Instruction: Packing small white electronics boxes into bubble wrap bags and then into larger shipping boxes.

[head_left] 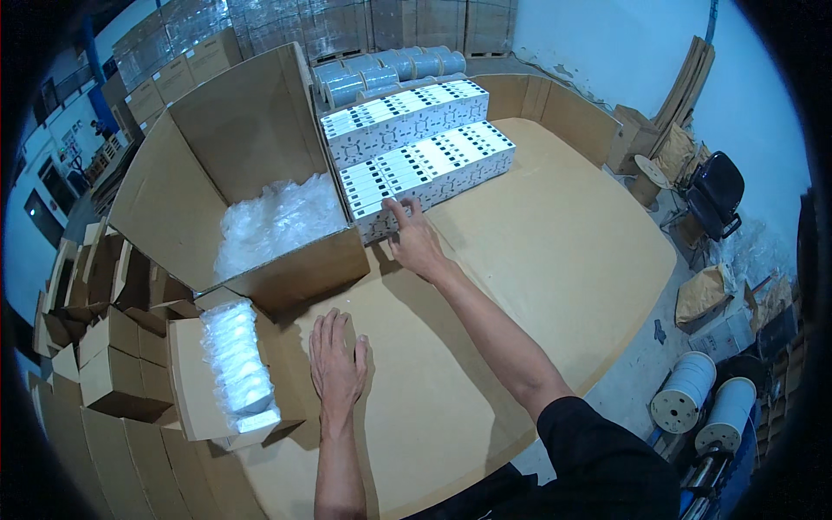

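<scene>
My right hand (pixel 412 237) reaches to the near end of the front row of slim white boxes (pixel 433 169). Its fingers curl over the top edge of an end box; the thumb's contact is hidden. Palm down on the tan cardboard tabletop (pixel 537 234), my left hand (pixel 336 360) lies with fingers stretched and nothing in it. Just left of it is an open carton (pixel 189 381), holding a row of white pieces in bubble wrap (pixel 236 355). A second row of white boxes (pixel 403 117) stands behind the front one.
A large open carton (pixel 316 273) with clear plastic bags (pixel 277 225) stands at the left of the table. Brown cartons (pixel 121 364) are piled at the far left. Wire spools (pixel 390 69) sit behind the table. On the right floor are a black chair (pixel 718 195) and white spools (pixel 685 390).
</scene>
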`<act>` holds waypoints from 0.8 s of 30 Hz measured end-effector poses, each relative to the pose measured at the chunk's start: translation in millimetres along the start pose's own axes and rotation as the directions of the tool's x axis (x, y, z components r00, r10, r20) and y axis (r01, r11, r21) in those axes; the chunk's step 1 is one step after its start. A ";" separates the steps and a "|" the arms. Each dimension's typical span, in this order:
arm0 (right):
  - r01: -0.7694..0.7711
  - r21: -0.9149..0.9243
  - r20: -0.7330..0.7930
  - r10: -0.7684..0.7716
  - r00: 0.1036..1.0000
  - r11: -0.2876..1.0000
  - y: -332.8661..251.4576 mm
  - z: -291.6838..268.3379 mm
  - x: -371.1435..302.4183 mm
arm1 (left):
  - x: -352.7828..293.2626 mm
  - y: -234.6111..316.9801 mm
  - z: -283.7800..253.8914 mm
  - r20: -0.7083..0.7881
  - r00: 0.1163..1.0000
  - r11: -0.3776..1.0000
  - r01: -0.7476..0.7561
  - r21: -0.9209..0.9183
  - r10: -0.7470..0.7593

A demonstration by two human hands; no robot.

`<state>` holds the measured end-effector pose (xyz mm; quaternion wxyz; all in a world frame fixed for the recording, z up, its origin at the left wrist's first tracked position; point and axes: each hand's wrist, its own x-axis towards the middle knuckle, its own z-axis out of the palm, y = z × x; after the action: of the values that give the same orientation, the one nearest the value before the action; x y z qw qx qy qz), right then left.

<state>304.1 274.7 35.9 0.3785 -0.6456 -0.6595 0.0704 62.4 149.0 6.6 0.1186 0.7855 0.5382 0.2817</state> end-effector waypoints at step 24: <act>0.018 0.358 -0.027 -0.009 1.000 0.933 -52.2 -37.5 -117.2 | 6.6 4.6 -19.3 0.070 0.969 0.789 0.235 -0.567 -0.238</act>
<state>270.5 145.6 44.9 0.4985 -0.5622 -0.6352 0.1789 56.8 151.0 26.6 0.3814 0.6394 0.5231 0.4148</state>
